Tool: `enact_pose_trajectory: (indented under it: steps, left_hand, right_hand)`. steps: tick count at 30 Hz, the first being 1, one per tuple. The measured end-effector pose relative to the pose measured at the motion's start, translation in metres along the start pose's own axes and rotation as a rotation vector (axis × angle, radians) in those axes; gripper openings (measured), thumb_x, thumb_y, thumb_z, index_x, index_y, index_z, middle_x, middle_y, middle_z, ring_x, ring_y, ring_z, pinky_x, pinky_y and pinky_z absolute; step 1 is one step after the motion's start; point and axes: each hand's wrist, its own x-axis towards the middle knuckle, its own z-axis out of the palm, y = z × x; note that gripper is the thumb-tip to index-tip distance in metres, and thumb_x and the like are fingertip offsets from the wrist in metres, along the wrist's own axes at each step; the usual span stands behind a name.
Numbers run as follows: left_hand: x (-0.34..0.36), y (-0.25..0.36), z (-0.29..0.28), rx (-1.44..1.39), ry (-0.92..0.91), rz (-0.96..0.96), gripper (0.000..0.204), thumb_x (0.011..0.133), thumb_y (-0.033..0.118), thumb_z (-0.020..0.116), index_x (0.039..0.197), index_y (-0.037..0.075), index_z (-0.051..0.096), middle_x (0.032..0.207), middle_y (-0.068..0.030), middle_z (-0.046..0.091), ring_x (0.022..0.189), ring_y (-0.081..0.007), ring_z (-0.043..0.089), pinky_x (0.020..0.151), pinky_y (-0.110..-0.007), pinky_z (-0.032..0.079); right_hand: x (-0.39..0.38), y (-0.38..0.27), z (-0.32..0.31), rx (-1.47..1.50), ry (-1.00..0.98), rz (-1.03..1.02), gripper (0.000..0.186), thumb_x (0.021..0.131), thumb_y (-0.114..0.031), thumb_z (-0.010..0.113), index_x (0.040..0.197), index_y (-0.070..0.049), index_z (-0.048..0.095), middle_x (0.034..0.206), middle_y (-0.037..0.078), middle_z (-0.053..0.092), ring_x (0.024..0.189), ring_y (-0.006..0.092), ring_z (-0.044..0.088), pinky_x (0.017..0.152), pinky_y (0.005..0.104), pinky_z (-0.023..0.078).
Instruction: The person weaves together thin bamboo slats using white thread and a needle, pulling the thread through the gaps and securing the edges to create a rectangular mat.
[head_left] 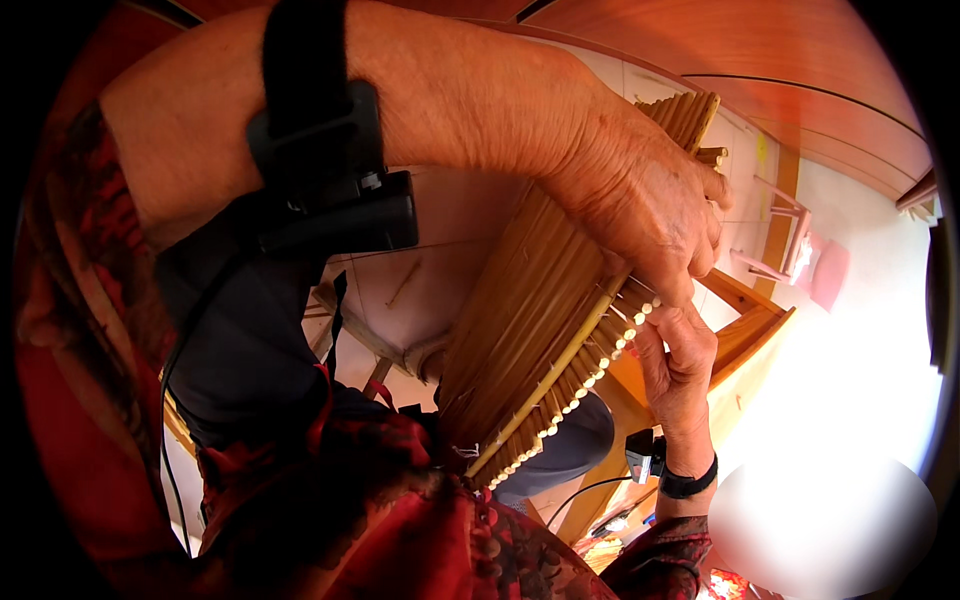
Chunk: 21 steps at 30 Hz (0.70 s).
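Observation:
A panel of thin stalks, laid side by side and bound together, slants across my lap. Along its right side runs a yellowish cross stalk, and beyond that the cut stalk ends form a pale row. White thread shows at its lower corner. My left hand reaches over from the upper left, its fingers wrapped round the panel's far part. Just below, my right hand is at the row of cut ends, fingers bent and pressed together close to the left fingertips. What the right fingers pinch is hidden.
A wooden frame stands just beyond my right hand, with a pink stool farther off. Reddish-brown cabinet fronts line the far side. A black cable hangs from the left wrist device.

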Motion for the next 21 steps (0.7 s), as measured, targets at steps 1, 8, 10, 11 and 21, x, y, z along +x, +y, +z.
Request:
enact_pose_trajectory:
  steps: [1, 8, 10, 11, 21]
  left_hand:
    - [0.001, -0.002, 0.000, 0.027, 0.039, 0.013, 0.016, 0.081, 0.016, 0.058, 0.096, 0.012, 0.060, 0.096, -0.0017, 0.063, 0.113, -0.0223, 0.057, 0.106, -0.049, 0.030]
    - [-0.008, -0.009, 0.009, 0.029, 0.061, -0.114, 0.026, 0.082, 0.031, 0.065, 0.104, 0.015, 0.064, 0.112, -0.0003, 0.064, 0.130, -0.0228, 0.045, 0.101, -0.054, 0.025]
    - [-0.008, -0.006, 0.011, 0.094, 0.145, -0.124, 0.025, 0.086, 0.033, 0.062, 0.103, 0.015, 0.066, 0.108, -0.0007, 0.066, 0.126, -0.0210, 0.049, 0.102, -0.055, 0.024]
    - [-0.009, -0.005, 0.009, 0.095, 0.142, -0.127, 0.025, 0.086, 0.033, 0.062, 0.103, 0.015, 0.066, 0.108, -0.0007, 0.066, 0.126, -0.0210, 0.049, 0.102, -0.055, 0.024]
    - [0.003, 0.027, -0.004, -0.491, 0.109, -0.357, 0.031, 0.099, 0.031, 0.046, 0.088, 0.011, 0.067, 0.083, -0.0050, 0.062, 0.108, -0.0280, 0.055, 0.111, -0.060, 0.012]
  right_hand:
    - [-0.002, -0.001, 0.000, 0.030, 0.032, 0.045, 0.012, 0.082, 0.008, 0.059, 0.078, 0.000, 0.052, 0.072, 0.006, 0.050, 0.061, 0.0169, 0.051, 0.055, 0.0261, 0.042]
    - [-0.005, 0.003, 0.002, 0.027, 0.064, 0.031, 0.016, 0.076, 0.011, 0.065, 0.086, 0.000, 0.060, 0.080, 0.011, 0.051, 0.072, 0.0238, 0.054, 0.066, 0.0279, 0.045]
    - [-0.003, 0.000, 0.001, 0.013, 0.054, 0.034, 0.015, 0.076, 0.011, 0.066, 0.086, 0.000, 0.060, 0.079, 0.011, 0.050, 0.072, 0.0243, 0.054, 0.066, 0.0286, 0.045]
    - [-0.002, -0.001, 0.001, 0.001, 0.046, 0.041, 0.015, 0.076, 0.010, 0.066, 0.086, 0.001, 0.060, 0.078, 0.011, 0.050, 0.071, 0.0248, 0.054, 0.066, 0.0293, 0.046]
    - [-0.001, 0.000, 0.005, 0.360, -0.004, 0.273, 0.012, 0.089, -0.007, 0.065, 0.099, 0.000, 0.064, 0.087, 0.011, 0.063, 0.077, 0.0221, 0.060, 0.071, 0.0278, 0.047]
